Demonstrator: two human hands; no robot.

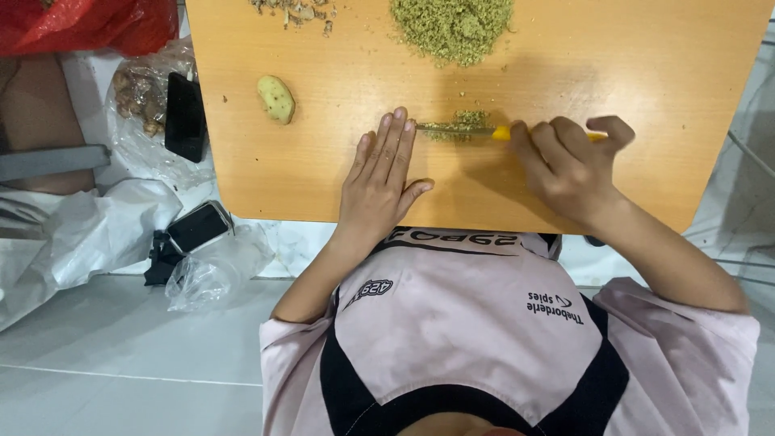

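Observation:
My right hand (565, 165) grips the yellow handle of a knife (476, 130) whose blade lies flat across a small heap of minced ginger (462, 123) on the orange wooden board (323, 178). My left hand (381, 173) rests flat on the board, fingers together, fingertips touching the blade's tip. A bigger pile of minced ginger (452, 28) sits at the far edge. A peeled ginger piece (276, 98) lies to the left of my left hand.
Ginger peel scraps (295, 11) lie at the board's far left. Left of the board are a clear bag of ginger roots (141, 93), a black phone (186, 117), another dark device (198, 226), crumpled plastic bags (214, 270) and a red bag (89, 24) on the white tiled floor.

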